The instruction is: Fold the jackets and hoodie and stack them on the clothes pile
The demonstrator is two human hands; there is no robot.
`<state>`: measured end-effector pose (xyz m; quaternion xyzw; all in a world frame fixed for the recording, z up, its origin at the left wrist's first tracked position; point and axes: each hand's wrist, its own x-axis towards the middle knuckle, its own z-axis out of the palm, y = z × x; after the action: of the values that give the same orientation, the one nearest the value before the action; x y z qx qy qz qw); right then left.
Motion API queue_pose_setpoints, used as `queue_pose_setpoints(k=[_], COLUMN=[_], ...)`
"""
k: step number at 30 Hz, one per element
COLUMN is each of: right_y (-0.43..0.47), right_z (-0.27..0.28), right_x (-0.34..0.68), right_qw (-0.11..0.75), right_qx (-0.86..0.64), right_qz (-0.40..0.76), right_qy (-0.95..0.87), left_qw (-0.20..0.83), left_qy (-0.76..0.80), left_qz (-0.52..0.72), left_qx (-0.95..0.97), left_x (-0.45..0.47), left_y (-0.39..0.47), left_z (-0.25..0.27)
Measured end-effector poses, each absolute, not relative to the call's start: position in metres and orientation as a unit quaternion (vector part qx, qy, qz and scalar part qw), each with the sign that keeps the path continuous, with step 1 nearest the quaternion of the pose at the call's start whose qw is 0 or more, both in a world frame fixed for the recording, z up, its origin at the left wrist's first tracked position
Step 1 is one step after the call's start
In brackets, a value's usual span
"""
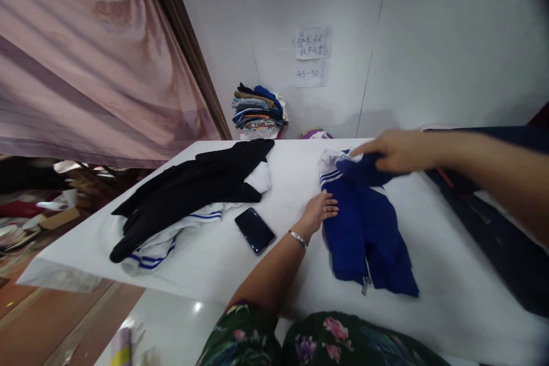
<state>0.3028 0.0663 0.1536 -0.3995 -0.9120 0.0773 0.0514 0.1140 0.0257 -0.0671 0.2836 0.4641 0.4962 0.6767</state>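
Observation:
A blue zip-up jacket [347, 234] with white shoulders and dark stripes lies on the white table in front of me, its zipper pull at the near hem. My left hand [319, 211], a silver bracelet at its wrist, rests against the jacket's left edge with fingers stretched out. At the upper right, my right hand [392, 151] is closed on the jacket's blue sleeve [360, 170] and holds it folded over the body near the collar. Motion slightly blurs this hand, and its grip is partly hidden.
Left of the jacket is a black phone [255, 230]. Beyond it a black garment [193, 189] lies over a white one with blue stripes [158, 249]. A folded clothes stack [259, 108] stands by the wall. Dark clothing [493, 234] covers the right side; a pink curtain [98, 57] hangs left.

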Motion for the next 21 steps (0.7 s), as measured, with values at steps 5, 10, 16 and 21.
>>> queue_pose_setpoints(k=[5,10,16,21], right_y=[-0.012,-0.027,-0.016,-0.023], right_z=[0.059,0.027,0.012,-0.031], right_x=[0.262,0.259,0.276,0.290], right_qw=[-0.160,-0.166,0.001,-0.003], right_qx=[-0.303,-0.274,-0.290,-0.285], right_qz=[0.086,0.183,0.234,0.228], right_qy=[-0.936,-0.930,-0.928,-0.931], left_qw=[0.731,0.709,0.581,0.439], left_qy=[0.458,0.487,0.533,0.628], left_qz=[0.453,0.442,0.469,0.399], left_qx=[0.226,0.255,0.398,0.503], left_x=[0.112,0.119,0.124,0.124], left_y=[0.031,0.030,0.027,0.013], left_z=[-0.075,-0.084,-0.087,-0.087])
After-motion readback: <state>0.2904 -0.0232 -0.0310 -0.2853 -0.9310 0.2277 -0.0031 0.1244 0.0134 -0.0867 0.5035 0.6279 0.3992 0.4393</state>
